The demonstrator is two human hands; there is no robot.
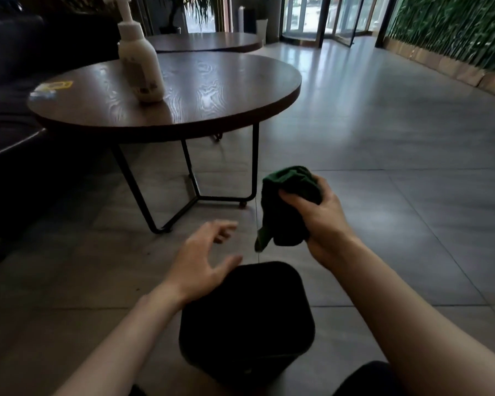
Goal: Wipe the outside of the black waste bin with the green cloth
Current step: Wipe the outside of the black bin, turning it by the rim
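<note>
on the tiled floor (383, 138), black waste bin (246, 318); right hand (323, 224) grips green cloth (289, 204), left hand (200, 261) spread.

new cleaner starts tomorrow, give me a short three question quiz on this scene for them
1. True or false: the green cloth is pressed flat against the black waste bin.
2. Which of the hands holds the cloth? A) left B) right C) both
3. Fill in: the white pump bottle stands on the round wooden ____.

Key
1. False: the cloth is bunched in the right hand, held above the floor beyond the bin and apart from it.
2. B: the left hand is open and empty, at the bin's far left edge; whether it touches cannot be told.
3. table.
</note>
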